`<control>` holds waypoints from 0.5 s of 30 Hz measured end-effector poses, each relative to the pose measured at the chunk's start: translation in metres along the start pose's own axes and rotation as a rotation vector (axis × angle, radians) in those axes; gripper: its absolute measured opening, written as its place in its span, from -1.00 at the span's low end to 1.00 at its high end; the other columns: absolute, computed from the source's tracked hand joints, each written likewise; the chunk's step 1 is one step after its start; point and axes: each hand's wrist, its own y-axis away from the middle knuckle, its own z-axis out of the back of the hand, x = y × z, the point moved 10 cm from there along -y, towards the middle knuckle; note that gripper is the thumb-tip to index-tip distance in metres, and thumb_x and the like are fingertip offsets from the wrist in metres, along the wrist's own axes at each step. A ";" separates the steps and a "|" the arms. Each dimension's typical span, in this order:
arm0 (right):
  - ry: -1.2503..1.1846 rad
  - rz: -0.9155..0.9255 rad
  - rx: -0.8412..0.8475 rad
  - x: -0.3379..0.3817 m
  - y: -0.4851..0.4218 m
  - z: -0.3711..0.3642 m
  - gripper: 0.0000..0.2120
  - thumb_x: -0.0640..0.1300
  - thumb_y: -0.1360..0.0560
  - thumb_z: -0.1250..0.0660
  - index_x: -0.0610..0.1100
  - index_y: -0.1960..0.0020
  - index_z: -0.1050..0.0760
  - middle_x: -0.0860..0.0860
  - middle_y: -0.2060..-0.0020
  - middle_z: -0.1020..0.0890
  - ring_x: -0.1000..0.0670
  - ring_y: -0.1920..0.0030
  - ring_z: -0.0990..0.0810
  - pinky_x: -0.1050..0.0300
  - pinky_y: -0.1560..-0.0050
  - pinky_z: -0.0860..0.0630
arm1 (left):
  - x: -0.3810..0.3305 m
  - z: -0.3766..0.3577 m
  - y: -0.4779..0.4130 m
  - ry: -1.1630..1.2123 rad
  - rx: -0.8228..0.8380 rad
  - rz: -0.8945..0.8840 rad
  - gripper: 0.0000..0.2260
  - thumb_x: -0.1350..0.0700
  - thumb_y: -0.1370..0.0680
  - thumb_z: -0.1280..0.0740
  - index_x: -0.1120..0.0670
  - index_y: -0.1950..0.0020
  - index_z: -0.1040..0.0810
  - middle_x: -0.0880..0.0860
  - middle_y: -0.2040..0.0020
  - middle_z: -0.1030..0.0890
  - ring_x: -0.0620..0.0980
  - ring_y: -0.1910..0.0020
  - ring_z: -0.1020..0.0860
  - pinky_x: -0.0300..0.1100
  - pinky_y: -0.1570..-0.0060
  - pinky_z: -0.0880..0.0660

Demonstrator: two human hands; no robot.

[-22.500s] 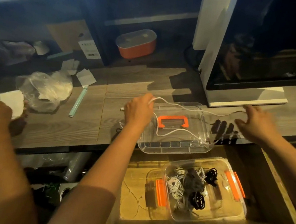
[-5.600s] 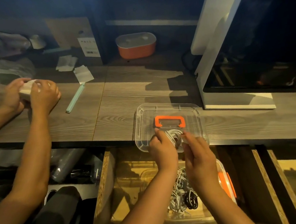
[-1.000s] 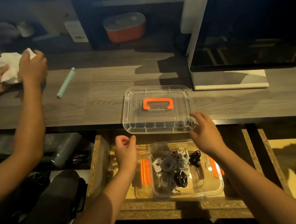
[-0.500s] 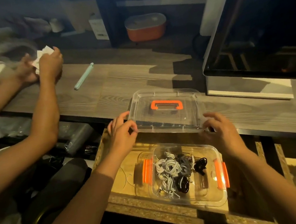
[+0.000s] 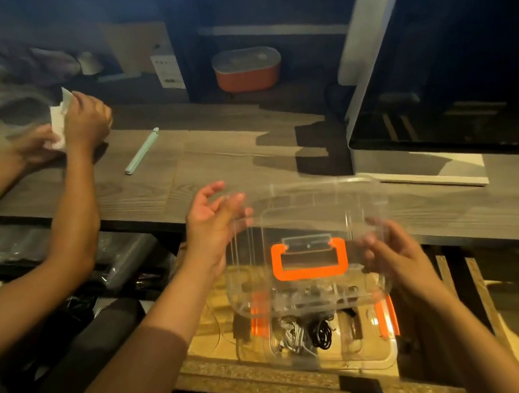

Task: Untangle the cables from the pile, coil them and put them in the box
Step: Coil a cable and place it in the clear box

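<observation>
We now hold the clear lid (image 5: pixel 311 220) in the air above the box (image 5: pixel 375 359); half a second ago it lay flat on the tabletop (image 5: pixel 216 156). The box sits in the open drawer (image 5: pixel 208 337) just below the tabletop's near edge. Our left hand (image 5: pixel 217 229) presses spread fingers flat against the lid's left edge, while our right hand (image 5: pixel 394 256) curls its fingers round the right edge, blurred in motion. The coiled cables (image 5: pixel 297 338), white and black, lie inside the box and none shows on the tabletop, so we judge closing to be the step in hand. The lid must settle between the box's orange latches (image 5: pixel 387 314), with the drawer walls and tabletop edge close by. Far left, well apart, another person's hands (image 5: pixel 86 121) work a white paper (image 5: pixel 57 120).
</observation>
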 end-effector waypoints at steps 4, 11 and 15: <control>-0.036 -0.108 -0.092 -0.062 0.026 0.003 -0.43 0.24 -0.28 -0.45 -0.07 -0.16 -0.50 -0.06 0.20 -0.61 -0.13 0.21 -0.54 0.13 0.27 -0.54 | 0.069 0.023 0.010 -0.267 -0.008 0.104 -0.61 0.35 -0.50 -0.33 0.21 -0.32 -0.42 0.02 0.00 -0.59 -0.19 0.18 -0.58 -0.37 0.19 -0.55; 0.006 -0.257 -0.236 -0.118 0.052 0.022 -0.46 0.11 -0.38 -0.42 -0.08 -0.29 -0.43 -0.22 0.03 -0.60 -0.18 0.12 -0.60 -0.07 0.15 -0.57 | 0.163 0.059 0.046 -0.577 0.086 0.323 -0.40 0.32 -0.48 -0.38 0.08 -0.47 -0.27 -0.01 -0.29 -0.49 -0.14 -0.12 -0.53 -0.40 0.09 -0.50; 0.113 -0.347 -0.263 -0.144 0.067 0.032 -0.73 -0.10 -0.51 -0.33 0.07 -0.20 -0.46 -0.05 -0.09 -0.60 -0.07 -0.07 -0.60 -0.12 -0.06 -0.57 | 0.181 0.054 0.061 -0.709 0.168 0.328 -0.46 0.24 -0.51 -0.36 0.06 -0.46 -0.30 0.00 -0.30 -0.49 -0.18 -0.14 -0.47 -0.51 0.05 -0.42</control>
